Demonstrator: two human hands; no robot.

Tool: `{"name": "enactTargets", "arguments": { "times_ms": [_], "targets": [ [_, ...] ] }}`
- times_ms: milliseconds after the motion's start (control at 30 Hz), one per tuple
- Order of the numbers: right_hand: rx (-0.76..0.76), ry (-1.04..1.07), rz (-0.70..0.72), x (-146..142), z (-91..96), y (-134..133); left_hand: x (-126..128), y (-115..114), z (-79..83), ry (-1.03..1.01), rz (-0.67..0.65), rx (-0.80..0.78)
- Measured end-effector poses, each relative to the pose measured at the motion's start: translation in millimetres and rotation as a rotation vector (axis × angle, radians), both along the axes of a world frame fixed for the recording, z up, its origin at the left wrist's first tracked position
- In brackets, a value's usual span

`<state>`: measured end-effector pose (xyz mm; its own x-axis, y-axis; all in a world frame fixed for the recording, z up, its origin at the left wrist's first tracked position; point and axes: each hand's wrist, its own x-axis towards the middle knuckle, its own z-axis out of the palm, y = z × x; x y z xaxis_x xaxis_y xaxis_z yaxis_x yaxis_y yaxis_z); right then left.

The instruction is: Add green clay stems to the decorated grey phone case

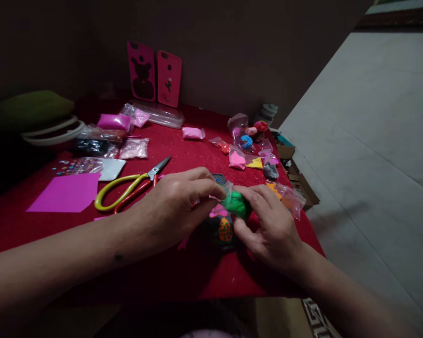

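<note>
Between both hands is a small clear plastic bag [228,188] with a lump of green modelling clay [237,204] in it. My left hand [186,199] pinches the gathered plastic at the bag's top. Fingers and thumb of my right hand [268,218] close round the green clay from the right. Below them lies a dark phone case [211,233], partly hidden by the hands. It bears an orange egg shape with green dots [225,230] and some pink clay [219,211]. To the left of my left hand rest scissors [127,190] with yellow and red handles.
A pink sheet [65,192] lies at the left, near small beads in a bag [86,165]. Several bags of coloured clay [237,158] are spread at the right. Two pink phone cases [169,77] lean on the wall. The red table's right edge [315,241] is near my right arm.
</note>
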<state>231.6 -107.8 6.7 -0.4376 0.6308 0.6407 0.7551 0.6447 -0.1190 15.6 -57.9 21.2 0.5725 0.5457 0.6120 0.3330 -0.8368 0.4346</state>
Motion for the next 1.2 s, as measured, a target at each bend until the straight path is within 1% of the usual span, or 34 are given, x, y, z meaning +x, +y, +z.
{"name": "enactTargets", "arguments": {
  "times_ms": [167, 267, 367, 433, 467, 533, 600, 633, 700, 733, 800, 900, 967, 1033, 1100, 1200],
  "targets": [
    [-0.005, 0.001, 0.006, 0, 1.6, -1, 0, -2, 0.7, 0.068, 0.027, 0.069],
    [-0.006, 0.02, 0.021, 0, 2.4, -3, 1, -4, -1.3, 0.086, 0.035, 0.166],
    [-0.07, 0.068, 0.026, 0, 7.8, -5, 5, -5, -3.2, 0.072, 0.041, 0.251],
    [-0.181, 0.147, 0.032, 0, 17.3, -5, 9, -5, -0.4, 0.075, 0.028, 0.274],
    [-0.265, 0.203, 0.042, 0, 24.0, -3, 11, -4, 3.0, 0.082, 0.022, 0.288],
    [-0.503, 0.305, 0.087, 2, 39.1, 2, 15, -2, 13.7, 0.104, 0.021, 0.323],
    [-0.736, 0.425, 0.167, 6, 53.1, 10, 18, 0, 27.7, 0.118, 0.032, 0.373],
    [-0.823, 0.497, 0.218, 8, 58.2, 14, 20, 1, 34.7, 0.122, 0.044, 0.392],
    [-0.908, 0.623, 0.246, 11, 63.6, 22, 22, 3, 45.7, 0.143, 0.061, 0.39],
    [-0.919, 0.664, 0.252, 12, 63.8, 24, 23, 4, 48.9, 0.151, 0.075, 0.358],
    [-0.925, 0.703, 0.252, 13, 61.1, 26, 25, 6, 50.0, 0.164, 0.098, 0.251],
    [-0.96, 0.721, 0.251, 11, 55.0, 25, 26, 8, 44.1, 0.128, 0.079, 0.135],
    [-0.987, 0.738, 0.243, 9, 53.1, 23, 26, 10, 41.2, 0.099, 0.05, 0.12],
    [-0.985, 0.777, 0.236, 9, 53.2, 21, 26, 11, 41.6, 0.102, 0.048, 0.169],
    [-0.98, 0.808, 0.223, 10, 54.4, 21, 26, 11, 44.5, 0.142, 0.065, 0.281],
    [-1.003, 0.796, 0.23, 12, 55.8, 22, 23, 7, 48.9, 0.203, 0.104, 0.435]
  ]
}}
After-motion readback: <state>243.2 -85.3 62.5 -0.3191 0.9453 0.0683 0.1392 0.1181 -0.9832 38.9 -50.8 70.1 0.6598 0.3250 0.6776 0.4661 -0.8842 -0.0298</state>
